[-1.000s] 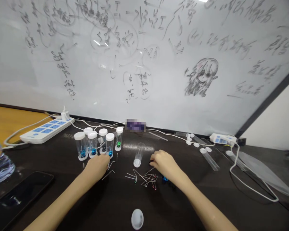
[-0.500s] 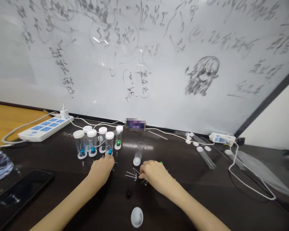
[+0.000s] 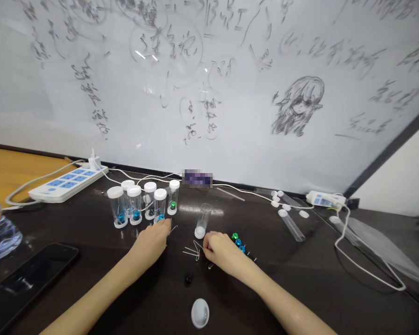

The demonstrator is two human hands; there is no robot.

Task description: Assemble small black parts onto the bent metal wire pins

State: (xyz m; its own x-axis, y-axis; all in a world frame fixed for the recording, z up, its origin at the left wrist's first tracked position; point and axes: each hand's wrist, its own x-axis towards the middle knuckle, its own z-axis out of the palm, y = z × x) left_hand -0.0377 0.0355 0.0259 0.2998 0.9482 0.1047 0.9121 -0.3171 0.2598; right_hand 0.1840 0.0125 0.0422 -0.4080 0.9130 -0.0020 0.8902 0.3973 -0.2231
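Note:
My left hand (image 3: 152, 244) has its fingers closed just in front of the capped tubes; a thin metal pin (image 3: 174, 228) sticks out at its fingertips. My right hand (image 3: 223, 250) is curled down, fingertips pressed together beside a small heap of thin metal pins (image 3: 192, 251); whatever lies inside that pinch is hidden. Just behind it stands a clear tube (image 3: 204, 216) with a white cap at its bottom. To its right lie small green (image 3: 235, 236), blue (image 3: 242, 249) and black knobs in a row. A black knob (image 3: 188, 278) and a white oval cup (image 3: 200, 313) lie nearer me.
Several capped clear tubes (image 3: 134, 204) with coloured knobs stand at left. A phone (image 3: 31, 274), water bottle (image 3: 0, 237) and power strip (image 3: 70, 182) are farther left. Loose white caps (image 3: 275, 204), an open tube (image 3: 291, 224) and white cables lie at right, before the whiteboard (image 3: 230, 116).
My left hand has moved slightly right, and the pin at its fingertips points differently. My right hand has shifted slightly, showing more of the coloured knobs. The view has shifted a little.

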